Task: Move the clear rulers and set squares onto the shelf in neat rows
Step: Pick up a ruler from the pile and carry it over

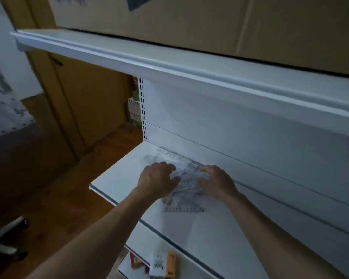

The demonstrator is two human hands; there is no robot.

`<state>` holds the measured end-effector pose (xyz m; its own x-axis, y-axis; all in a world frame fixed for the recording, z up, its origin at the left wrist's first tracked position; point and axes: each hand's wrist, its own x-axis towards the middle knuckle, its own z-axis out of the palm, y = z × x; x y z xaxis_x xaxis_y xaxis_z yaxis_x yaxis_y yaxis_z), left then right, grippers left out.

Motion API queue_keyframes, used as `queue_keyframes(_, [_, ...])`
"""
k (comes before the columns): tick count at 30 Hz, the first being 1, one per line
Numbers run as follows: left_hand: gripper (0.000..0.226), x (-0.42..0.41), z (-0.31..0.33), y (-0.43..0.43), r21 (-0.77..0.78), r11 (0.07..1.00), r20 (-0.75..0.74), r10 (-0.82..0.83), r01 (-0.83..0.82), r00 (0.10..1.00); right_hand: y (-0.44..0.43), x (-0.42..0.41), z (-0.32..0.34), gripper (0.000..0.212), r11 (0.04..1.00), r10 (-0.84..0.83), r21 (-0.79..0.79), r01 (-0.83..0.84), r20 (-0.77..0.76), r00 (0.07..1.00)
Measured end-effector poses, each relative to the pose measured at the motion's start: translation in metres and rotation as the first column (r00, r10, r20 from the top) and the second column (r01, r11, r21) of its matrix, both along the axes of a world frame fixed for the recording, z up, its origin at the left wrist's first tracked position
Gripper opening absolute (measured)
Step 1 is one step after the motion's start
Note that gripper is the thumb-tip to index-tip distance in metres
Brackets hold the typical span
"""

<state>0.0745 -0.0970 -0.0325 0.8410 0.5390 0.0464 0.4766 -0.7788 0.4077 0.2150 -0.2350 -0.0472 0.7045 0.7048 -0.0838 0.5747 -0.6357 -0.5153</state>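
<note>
A: What are the fingers doing?

B: The left hand (157, 179) has its fingers (169, 167) spread and loosely bent, lying on top of the clear plastic, with nothing wrapped or pinched that I can see. The right hand (217, 183) has its fingertips (205, 169) bent down onto the same heap. Whether they nip an edge I cannot tell, because the plastic is see-through and the frame is soft.

A: Where do the rulers lie from them?

B: Between the 2 hands. The pile (186, 185) of clear rulers and set squares sits at 3 o'clock from the left fingers and at 9 o'clock from the right ones. It touches both, so neither hand is nearer.

A: Which way does it run?

B: It is muddled, but its length goes roughly from 11 to 5 o'clock. 1 ruler (179, 156) on the far side lies along the foot of the back panel, from 10 to 4 o'clock — I judge the rows should follow that line. 1 marked strip (184, 208) pokes out at 6 o'clock.

A: All on the shelf?

B: Yes, on the white shelf (119, 178), near its left end. The moving looks done — the squaring-up does not.

A: And beyond?

B: Small boxes (159, 265) sit below at 6 o'clock, and cartons (169, 15) above at 12.
</note>
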Motion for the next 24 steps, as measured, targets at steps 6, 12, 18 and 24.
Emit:
queue_keyframes(6, [0.045,0.01,-0.008,0.044,0.001,0.987,-0.011,-0.162,0.162,0.987,0.027,-0.008,-0.021,0.045,0.984,-0.107,-0.136,0.115,0.066,0.992])
queue_keyframes(12, [0.042,0.016,-0.014,0.052,-0.033,0.971,-0.02,-0.236,0.236,0.971,0.026,-0.008,-0.033,0.019,0.972,-0.206,-0.072,0.225,0.213,0.955])
queue_keyframes(18, [0.041,0.013,-0.013,0.044,-0.073,0.967,-0.021,-0.246,0.244,0.969,0.023,-0.002,-0.034,0.031,0.951,-0.308,0.03,0.307,0.115,0.944])
queue_keyframes(24, [0.04,0.009,-0.016,0.039,-0.114,0.972,-0.002,-0.209,0.208,0.978,0.014,0.002,-0.03,0.021,0.885,-0.396,0.211,0.415,-0.124,0.91])
